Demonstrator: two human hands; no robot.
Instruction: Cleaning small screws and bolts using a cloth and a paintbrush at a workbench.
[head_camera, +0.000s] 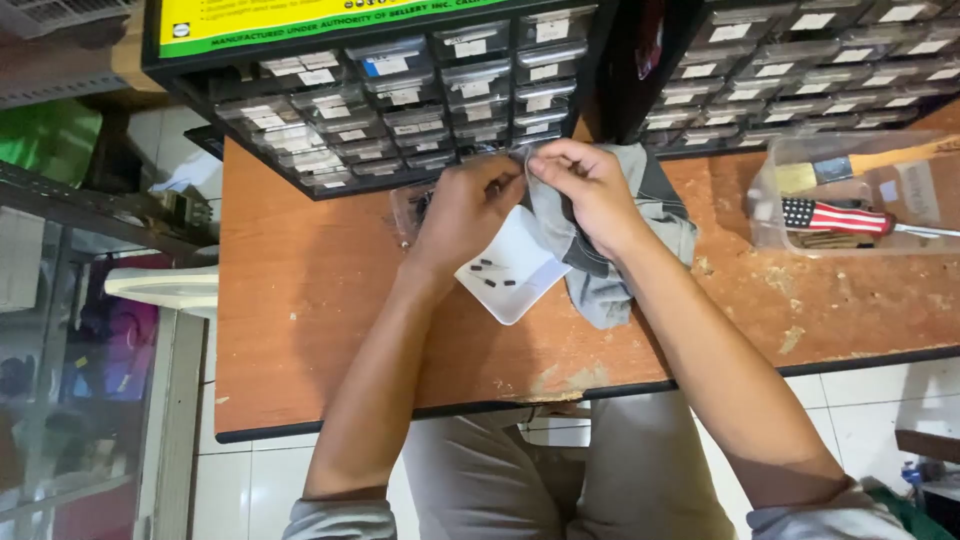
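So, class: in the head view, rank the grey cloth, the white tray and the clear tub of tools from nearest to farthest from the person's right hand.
1. Grey cloth: pinched in the right hand.
2. White tray: just below-left, on the desk.
3. Clear tub: far right of the desk.

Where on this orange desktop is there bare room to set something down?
Free: the orange wooden desktop left of the left hand, below the black drawer cabinet; also the front right strip beneath the clear plastic tool tub. Crowded: the middle, where both hands, the right hand, grey cloth and white square dish sit.
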